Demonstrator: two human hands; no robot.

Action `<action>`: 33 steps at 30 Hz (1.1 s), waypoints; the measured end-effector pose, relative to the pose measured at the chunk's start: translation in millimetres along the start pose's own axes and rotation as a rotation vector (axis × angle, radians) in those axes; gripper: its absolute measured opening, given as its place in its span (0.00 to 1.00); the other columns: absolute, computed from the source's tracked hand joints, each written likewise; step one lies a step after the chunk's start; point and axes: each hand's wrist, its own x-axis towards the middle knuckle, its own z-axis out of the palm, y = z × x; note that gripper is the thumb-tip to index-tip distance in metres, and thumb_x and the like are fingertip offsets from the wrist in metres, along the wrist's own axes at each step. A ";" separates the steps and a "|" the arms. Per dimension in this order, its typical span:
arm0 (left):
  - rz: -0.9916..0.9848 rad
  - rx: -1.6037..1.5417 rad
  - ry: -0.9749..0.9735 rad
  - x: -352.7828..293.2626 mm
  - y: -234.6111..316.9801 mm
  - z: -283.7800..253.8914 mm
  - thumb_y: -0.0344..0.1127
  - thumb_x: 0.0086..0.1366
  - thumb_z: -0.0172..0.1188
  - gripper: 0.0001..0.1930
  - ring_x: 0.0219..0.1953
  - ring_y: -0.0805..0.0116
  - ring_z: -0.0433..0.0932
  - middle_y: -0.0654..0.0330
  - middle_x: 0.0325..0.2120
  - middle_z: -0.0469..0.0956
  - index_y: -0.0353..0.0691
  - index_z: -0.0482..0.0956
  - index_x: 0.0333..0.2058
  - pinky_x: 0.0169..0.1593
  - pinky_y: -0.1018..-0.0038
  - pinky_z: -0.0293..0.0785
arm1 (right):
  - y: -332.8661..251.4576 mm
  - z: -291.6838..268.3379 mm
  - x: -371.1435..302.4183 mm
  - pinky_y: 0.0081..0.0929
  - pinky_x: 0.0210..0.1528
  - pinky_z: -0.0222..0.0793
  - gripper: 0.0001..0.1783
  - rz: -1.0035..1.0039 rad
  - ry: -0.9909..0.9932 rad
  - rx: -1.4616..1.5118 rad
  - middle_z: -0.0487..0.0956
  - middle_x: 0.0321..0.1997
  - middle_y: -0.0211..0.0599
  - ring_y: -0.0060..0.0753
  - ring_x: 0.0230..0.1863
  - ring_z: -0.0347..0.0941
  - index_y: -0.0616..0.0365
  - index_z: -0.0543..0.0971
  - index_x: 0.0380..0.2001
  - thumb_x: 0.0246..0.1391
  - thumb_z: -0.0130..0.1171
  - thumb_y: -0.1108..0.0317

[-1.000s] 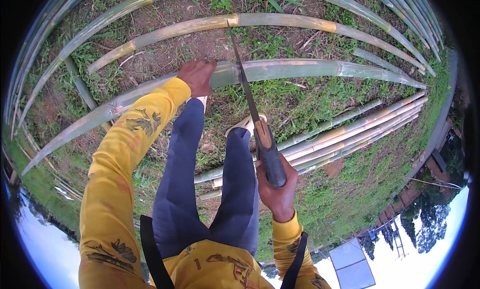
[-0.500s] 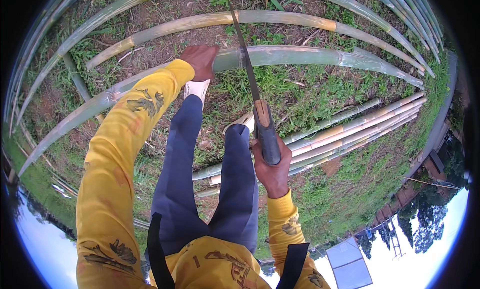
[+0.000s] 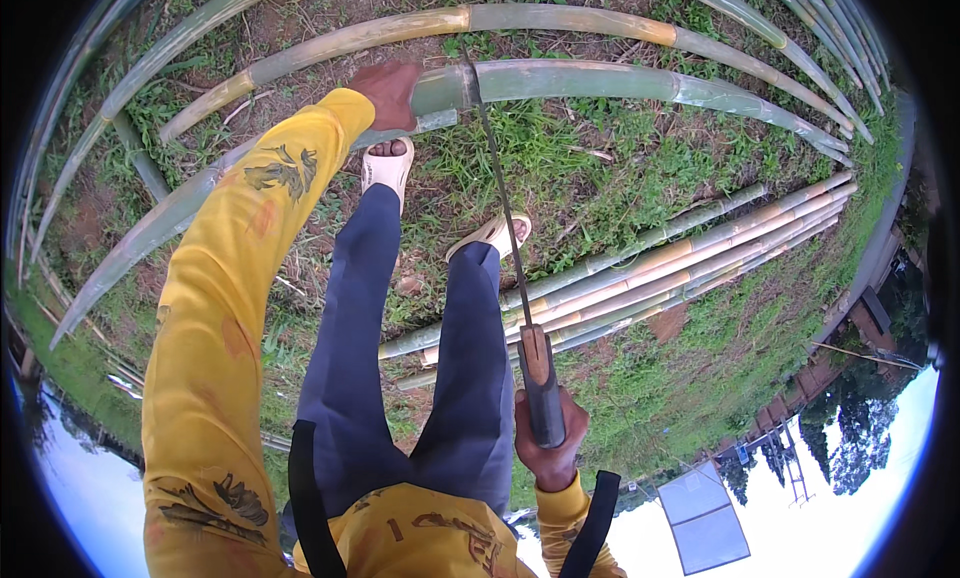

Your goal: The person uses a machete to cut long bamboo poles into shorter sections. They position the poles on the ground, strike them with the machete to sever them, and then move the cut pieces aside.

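Observation:
My left hand (image 3: pixel 388 93) is closed over a thick green bamboo pole (image 3: pixel 590 81), pressing it from above, just left of the saw cut. In my right hand (image 3: pixel 556 448) is the dark handle of a hand saw (image 3: pixel 503 193), fingers wrapped round it close to my body. The long thin blade stretches away from me, its far end lying across the pole at a dark line in the bamboo. Just beneath my left hand, on the near side, the end of another green bamboo piece (image 3: pixel 425 124) shows. The fingertips of my left hand are partly hidden.
A thinner yellowish bamboo pole (image 3: pixel 560 18) lies beyond, with more poles (image 3: pixel 825 28) at the far right. Several cut poles (image 3: pixel 690 248) lie side by side at near right. My feet in pale clogs (image 3: pixel 390 168) stand on grass close to the pole.
My right hand has drawn the saw back toward my body, so the blade's far end now rests at the pole. My left hand stays on the bamboo; the view has shifted slightly.

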 end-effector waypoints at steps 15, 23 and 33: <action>0.022 0.068 0.081 34.8 -14.6 41.7 0.36 0.49 0.72 0.32 0.45 0.37 0.81 0.38 0.39 0.82 0.35 0.70 0.52 0.51 0.48 0.77 | 64.3 67.3 79.4 0.22 0.27 0.67 0.06 0.075 -0.062 0.066 0.77 0.22 0.31 0.15 0.23 0.70 0.61 0.78 0.32 0.54 0.67 0.76; 0.010 0.049 0.083 17.5 -9.4 67.6 0.38 0.46 0.73 0.35 0.43 0.36 0.82 0.39 0.40 0.82 0.36 0.70 0.53 0.49 0.49 0.77 | 35.8 56.1 32.0 0.22 0.28 0.69 0.06 0.104 0.040 0.093 0.78 0.23 0.32 0.18 0.23 0.73 0.61 0.80 0.34 0.53 0.66 0.76; 0.016 -0.203 -0.197 39.9 -22.2 50.4 0.43 0.42 0.76 0.45 0.47 0.44 0.82 0.42 0.45 0.82 0.39 0.70 0.61 0.53 0.57 0.77 | 54.6 73.0 100.8 0.33 0.28 0.73 0.10 0.081 -0.003 0.093 0.79 0.23 0.45 0.46 0.23 0.80 0.61 0.78 0.32 0.45 0.68 0.77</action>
